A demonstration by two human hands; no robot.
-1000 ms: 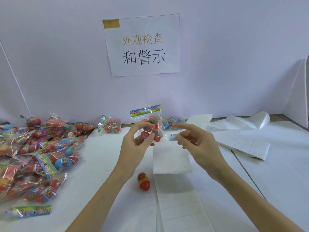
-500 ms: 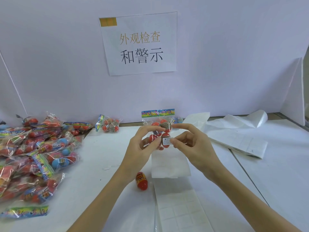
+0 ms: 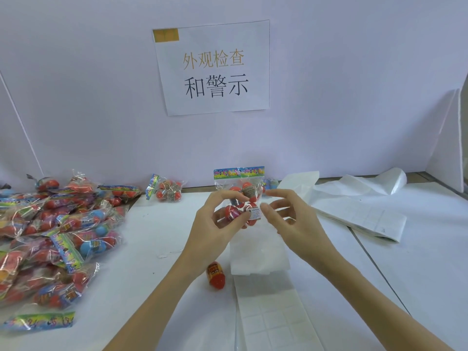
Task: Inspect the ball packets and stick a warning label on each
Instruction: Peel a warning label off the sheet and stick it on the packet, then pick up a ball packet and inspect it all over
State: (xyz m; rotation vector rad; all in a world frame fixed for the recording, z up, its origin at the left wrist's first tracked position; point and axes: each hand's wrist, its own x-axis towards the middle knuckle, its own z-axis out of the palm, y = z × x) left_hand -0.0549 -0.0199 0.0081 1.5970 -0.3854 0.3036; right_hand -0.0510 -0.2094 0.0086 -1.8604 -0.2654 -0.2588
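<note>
The left hand (image 3: 215, 224) holds a clear ball packet (image 3: 240, 196) upright above the middle of the desk (image 3: 157, 249), its fingers (image 3: 228, 196) and thumb curled round the lower part of the bag, pinching it from the left side. The packet's coloured header card points up, and red balls show through the film. A small white warning label (image 3: 254, 213) sits on the packet's front, low and to the right, just beside the left thumb tip.

The right hand (image 3: 291, 219) hovers just right of the packet, fingers loosely spread and grasping nothing; its thumb tip lies very near the label's right edge, but contact cannot be told.

Under the hands lies a white label sheet strip (image 3: 268, 312), running toward the viewer. A single red ball (image 3: 216, 275) rests on the desk left of that strip. A heap of ball packets (image 3: 55, 236) fills the desk's left side, and one more packet (image 3: 167, 191) lies near the back wall. More backing paper (image 3: 359, 214) lies to the right. A sign with Chinese characters (image 3: 212, 67) hangs on the wall.
</note>
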